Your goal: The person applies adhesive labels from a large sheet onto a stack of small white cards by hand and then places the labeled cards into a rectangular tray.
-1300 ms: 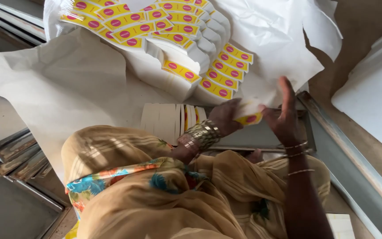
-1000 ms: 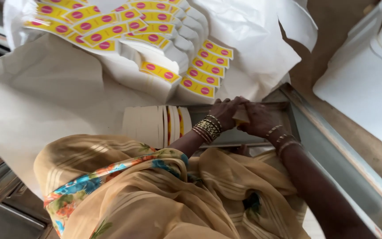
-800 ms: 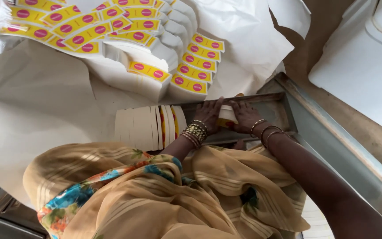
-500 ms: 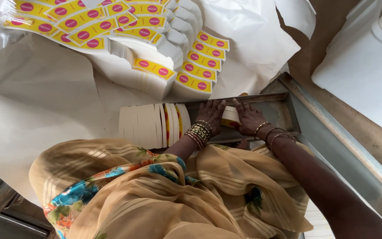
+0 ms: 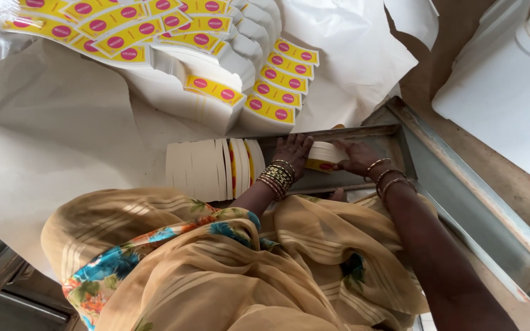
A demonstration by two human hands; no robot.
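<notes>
My left hand [image 5: 292,154] and my right hand [image 5: 357,157] hold a small stack of curved labels [image 5: 322,155] between them, standing on edge inside a grey metal tray [image 5: 394,142]. The stack is cream on its edge with yellow and pink showing at the bottom. To its left in the same tray stands a long row of curved labels on edge [image 5: 213,168], my left hand's fingers close beside its right end. Both wrists wear bangles.
Stacks of yellow labels with pink dots [image 5: 280,83] fan out on white paper [image 5: 50,141] above the tray. A long metal channel [image 5: 492,227] runs off to the lower right. A white surface [image 5: 510,92] lies at right. My patterned garment fills the foreground.
My right hand came down from the label stacks with a small stack. Both hands then met in the metal tray and now hold that stack upright there.
</notes>
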